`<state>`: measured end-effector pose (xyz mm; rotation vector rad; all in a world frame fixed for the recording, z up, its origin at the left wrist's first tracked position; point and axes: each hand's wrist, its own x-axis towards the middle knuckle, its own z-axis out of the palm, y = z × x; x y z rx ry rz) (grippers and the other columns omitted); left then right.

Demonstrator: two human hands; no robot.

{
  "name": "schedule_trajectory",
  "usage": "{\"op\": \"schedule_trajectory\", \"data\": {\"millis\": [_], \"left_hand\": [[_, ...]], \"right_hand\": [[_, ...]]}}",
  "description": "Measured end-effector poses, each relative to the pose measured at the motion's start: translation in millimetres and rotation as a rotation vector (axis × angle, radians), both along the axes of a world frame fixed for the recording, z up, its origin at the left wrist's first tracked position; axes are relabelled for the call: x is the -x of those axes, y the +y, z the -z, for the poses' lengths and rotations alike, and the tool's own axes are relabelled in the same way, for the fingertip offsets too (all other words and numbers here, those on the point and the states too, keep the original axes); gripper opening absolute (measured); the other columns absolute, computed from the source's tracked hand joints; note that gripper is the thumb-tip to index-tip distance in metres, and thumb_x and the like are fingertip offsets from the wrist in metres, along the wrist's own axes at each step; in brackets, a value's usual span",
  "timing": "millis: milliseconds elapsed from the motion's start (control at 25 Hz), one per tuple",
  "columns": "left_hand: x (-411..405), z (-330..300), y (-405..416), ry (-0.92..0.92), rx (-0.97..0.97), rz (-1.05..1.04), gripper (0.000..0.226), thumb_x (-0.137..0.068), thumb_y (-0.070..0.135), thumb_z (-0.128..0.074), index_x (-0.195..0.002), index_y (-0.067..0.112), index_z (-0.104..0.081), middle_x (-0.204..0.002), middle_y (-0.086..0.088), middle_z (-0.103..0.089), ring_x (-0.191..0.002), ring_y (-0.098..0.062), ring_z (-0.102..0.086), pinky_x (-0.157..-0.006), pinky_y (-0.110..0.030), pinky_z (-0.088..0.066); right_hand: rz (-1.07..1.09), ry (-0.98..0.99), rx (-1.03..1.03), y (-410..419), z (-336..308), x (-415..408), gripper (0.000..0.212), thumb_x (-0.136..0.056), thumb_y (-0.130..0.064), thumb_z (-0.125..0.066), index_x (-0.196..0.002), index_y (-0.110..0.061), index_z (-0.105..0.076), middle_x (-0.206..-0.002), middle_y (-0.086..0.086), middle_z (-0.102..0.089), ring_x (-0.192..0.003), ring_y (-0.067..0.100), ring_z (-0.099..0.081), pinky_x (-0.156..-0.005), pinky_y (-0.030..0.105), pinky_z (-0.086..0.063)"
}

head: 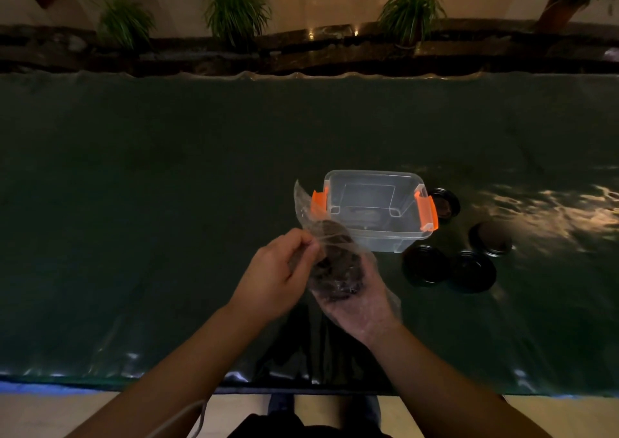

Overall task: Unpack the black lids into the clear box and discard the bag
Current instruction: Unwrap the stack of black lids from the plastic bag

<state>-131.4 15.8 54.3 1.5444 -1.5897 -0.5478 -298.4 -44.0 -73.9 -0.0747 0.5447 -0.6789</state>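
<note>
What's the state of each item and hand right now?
clear box: open, no lid on it, orange latches flipped out, upright on the table.
plastic bag: held up off the table, dark lids inside.
loose black lids: four lying flat on the table right of the box, outside it.
left hand: pinching the bag's film.
right hand: cupped under the bag, supporting it.

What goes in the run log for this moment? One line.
hands: left pinches bag, right cups it | lids: bagged | box: open | four lids on table
</note>
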Motion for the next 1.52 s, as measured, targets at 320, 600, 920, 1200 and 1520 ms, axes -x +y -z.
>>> {"op": "schedule_trajectory", "data": {"millis": [320, 600, 920, 1200, 1520], "left_hand": [[-3.9, -32.4, -7.2, -0.116, 0.178, -0.089, 0.018, -0.100, 0.032, -0.053, -0.101, 0.017, -0.064, -0.087, 0.006, -0.068, -0.074, -0.007, -0.063, -0.063, -0.025, -0.051], [-10.0, -49.3, -14.6, -0.133, 0.246, -0.059, 0.029, -0.092, 0.040, -0.061, -0.088, 0.013, -0.070, -0.110, -0.002, -0.062, -0.104, -0.011, -0.058, -0.089, -0.022, -0.045], [-18.8, -42.4, -34.6, 0.339, -0.438, -0.324, 0.010, -0.093, 0.029, -0.070, -0.095, 0.021, -0.077, -0.089, 0.003, -0.078, -0.088, -0.014, -0.074, -0.088, -0.042, -0.060], [-21.1, -36.1, -41.4, 0.331, -0.621, -0.226, 0.026, -0.091, 0.041, -0.071, -0.109, 0.022, -0.075, -0.104, 0.002, -0.077, -0.091, -0.015, -0.074, -0.086, -0.044, -0.061], [-24.4, -56.1, -42.8, 0.425, -0.024, -0.295, 0.019, -0.102, 0.024, -0.056, -0.087, 0.028, -0.067, -0.082, 0.011, -0.073, -0.078, -0.008, -0.070, -0.070, -0.029, -0.061]], "right_hand": [[-0.055, -0.074, -0.035, 0.2, -3.5, -9.7, 0.057, -0.104, -0.041, -0.061, -0.148, -0.007, -0.053, -0.150, 0.024, -0.055, -0.141, 0.039, -0.050, -0.117, 0.052, -0.039], [-0.085, -0.166, -0.121, 15.1, -6.0, -24.6, 0.060, -0.100, -0.043, -0.067, -0.148, -0.008, -0.054, -0.158, 0.023, -0.045, -0.147, 0.041, -0.042, -0.119, 0.055, -0.036], [-0.100, -0.173, -0.186, 9.2, -4.5, -32.7, 0.067, -0.098, -0.037, -0.071, -0.155, -0.014, -0.045, -0.159, 0.025, -0.043, -0.145, 0.048, -0.042, -0.116, 0.066, -0.034], [-0.090, -0.180, -0.164, 16.5, -5.7, -31.1, 0.065, -0.097, -0.035, -0.073, -0.153, -0.017, -0.047, -0.158, 0.026, -0.044, -0.143, 0.051, -0.044, -0.113, 0.068, -0.036], [-0.057, -0.047, -0.023, 21.6, -13.7, -26.5, 0.071, -0.088, -0.047, -0.079, -0.145, -0.010, -0.057, -0.152, 0.022, -0.054, -0.142, 0.041, -0.049, -0.117, 0.056, -0.040]]}}
